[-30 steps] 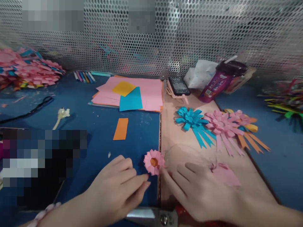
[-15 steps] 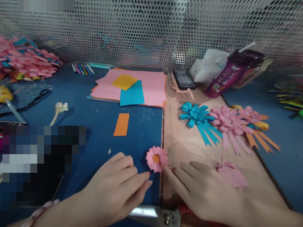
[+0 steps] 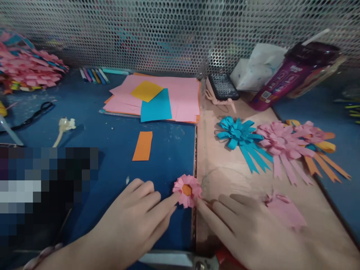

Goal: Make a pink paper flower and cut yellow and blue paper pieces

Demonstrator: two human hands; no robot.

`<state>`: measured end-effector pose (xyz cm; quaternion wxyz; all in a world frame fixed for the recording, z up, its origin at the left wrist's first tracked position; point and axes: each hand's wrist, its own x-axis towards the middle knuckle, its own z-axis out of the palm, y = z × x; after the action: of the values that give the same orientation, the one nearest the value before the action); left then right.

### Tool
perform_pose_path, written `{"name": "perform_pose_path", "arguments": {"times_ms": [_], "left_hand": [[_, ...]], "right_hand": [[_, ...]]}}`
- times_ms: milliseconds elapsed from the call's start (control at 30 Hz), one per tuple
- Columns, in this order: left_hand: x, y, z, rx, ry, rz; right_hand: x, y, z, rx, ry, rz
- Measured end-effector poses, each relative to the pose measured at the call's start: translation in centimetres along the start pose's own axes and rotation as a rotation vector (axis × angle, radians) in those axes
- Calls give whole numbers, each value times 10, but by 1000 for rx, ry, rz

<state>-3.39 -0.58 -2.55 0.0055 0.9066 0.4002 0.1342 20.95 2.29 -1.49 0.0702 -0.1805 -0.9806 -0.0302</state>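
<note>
A small pink paper flower (image 3: 187, 190) with an orange centre lies on the blue mat (image 3: 112, 150), at its right edge. My left hand (image 3: 135, 221) lies beside it with fingers loosely stretched, the fingertips touching the flower's left side. My right hand (image 3: 247, 232) rests flat on the peach board (image 3: 225, 172), its forefinger tip touching the flower's lower right. Neither hand grips anything. A pink paper scrap (image 3: 284, 212) lies just right of my right hand.
Finished ribbon flowers, blue (image 3: 239, 137), pink (image 3: 281, 144) and orange (image 3: 317, 144), lie on the board. A stack of pink sheets (image 3: 180, 99), an orange strip (image 3: 143, 145), pens (image 3: 92, 75), a phone (image 3: 223, 86), a purple bottle (image 3: 295, 73), scissors (image 3: 180, 260) and a perforated metal wall (image 3: 168, 33) surround them.
My left fingertips have slid right and now touch the flower. The view has shifted a little closer and lower; my right hand stays at the flower's edge.
</note>
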Motion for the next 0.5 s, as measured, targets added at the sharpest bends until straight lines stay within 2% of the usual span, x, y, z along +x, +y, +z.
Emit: {"name": "perform_pose_path", "arguments": {"times_ms": [200, 367, 500], "left_hand": [[2, 1, -3, -13, 45, -5], [6, 2, -6, -17, 44, -45], [5, -2, -5, 48, 15, 54]], "right_hand": [[-1, 6, -4, 35, 56, 57], [-5, 5, 10, 71, 14, 130], [-7, 5, 16, 96, 42, 130]]}}
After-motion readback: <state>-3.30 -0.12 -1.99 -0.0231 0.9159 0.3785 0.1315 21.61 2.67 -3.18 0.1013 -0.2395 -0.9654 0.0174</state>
